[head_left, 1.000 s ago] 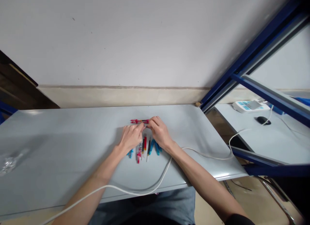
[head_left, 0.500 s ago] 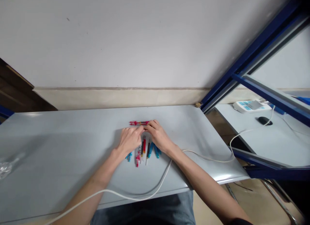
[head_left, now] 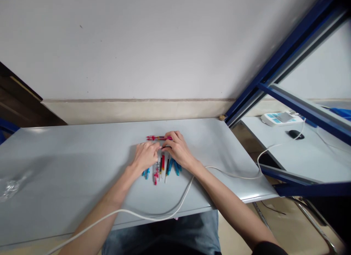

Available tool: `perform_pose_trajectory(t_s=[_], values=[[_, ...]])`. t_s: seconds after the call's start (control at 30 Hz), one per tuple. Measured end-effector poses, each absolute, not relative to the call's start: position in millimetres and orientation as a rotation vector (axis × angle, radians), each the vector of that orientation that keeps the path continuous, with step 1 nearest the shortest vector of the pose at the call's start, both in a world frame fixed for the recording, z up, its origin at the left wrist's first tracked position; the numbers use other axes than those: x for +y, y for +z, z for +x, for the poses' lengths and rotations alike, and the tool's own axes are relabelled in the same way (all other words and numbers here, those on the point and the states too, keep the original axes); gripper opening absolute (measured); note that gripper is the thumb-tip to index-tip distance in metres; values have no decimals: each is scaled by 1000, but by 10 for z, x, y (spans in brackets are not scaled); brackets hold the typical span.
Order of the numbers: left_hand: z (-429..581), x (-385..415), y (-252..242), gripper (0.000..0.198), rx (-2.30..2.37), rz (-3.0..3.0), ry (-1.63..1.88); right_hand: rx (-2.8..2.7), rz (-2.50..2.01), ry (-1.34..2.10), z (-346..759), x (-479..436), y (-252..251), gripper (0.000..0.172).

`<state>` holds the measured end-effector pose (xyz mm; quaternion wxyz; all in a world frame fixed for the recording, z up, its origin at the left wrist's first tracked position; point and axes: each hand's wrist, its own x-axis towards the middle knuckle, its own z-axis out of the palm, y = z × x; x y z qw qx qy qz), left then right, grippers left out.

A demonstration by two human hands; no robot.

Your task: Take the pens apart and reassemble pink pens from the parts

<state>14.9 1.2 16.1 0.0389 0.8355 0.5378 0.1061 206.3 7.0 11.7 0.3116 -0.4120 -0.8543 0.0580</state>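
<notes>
My left hand [head_left: 146,153] and my right hand [head_left: 177,149] meet above a row of pen parts, both with fingers pinched. Between the fingertips runs a thin dark pen piece [head_left: 164,147], probably a refill; its ends are hidden in the fingers. Just beyond lie assembled pink pens [head_left: 153,138], partly behind my right fingers. Below the hands are red and black refills [head_left: 163,161], blue pen barrels [head_left: 170,167] beside my right wrist, a pink-red cap [head_left: 155,177] with clear parts around it, and small blue caps [head_left: 147,173] beside my left wrist.
A white cable [head_left: 153,219] crosses the grey table [head_left: 82,167] in front of me and over my left forearm. Crumpled clear plastic [head_left: 12,187] lies far left. Beyond the blue frame [head_left: 276,92] at right are a black mouse [head_left: 296,134] and a white power strip [head_left: 281,118].
My fingertips have drawn slightly apart, so the dark pen piece shows between them. My right hand has shifted a little up. The loose pen parts lie as before; the view has tilted slightly.
</notes>
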Motion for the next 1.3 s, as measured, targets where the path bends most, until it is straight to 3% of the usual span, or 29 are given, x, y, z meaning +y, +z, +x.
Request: perform_pose_trajectory(t_s=[0.33, 0.6, 0.83, 1.07, 1.3], values=[[169, -10, 185, 23, 1705, 2537, 325, -2188, -1004, 216, 2031, 78, 57, 21], [109, 29, 165, 39, 1732, 2503, 425, -2178, -1071, 282, 2080, 82, 79, 25], [120, 4, 157, 28, 1536, 2656, 640, -2199, -1080, 224, 2163, 125, 136, 19], [-151, 117, 182, 23, 1780, 2487, 888, -1837, -1191, 255, 2400, 165, 254, 19], [-41, 84, 141, 22, 1729, 2480, 853, -2064, -1243, 479, 2122, -50, 180, 32]])
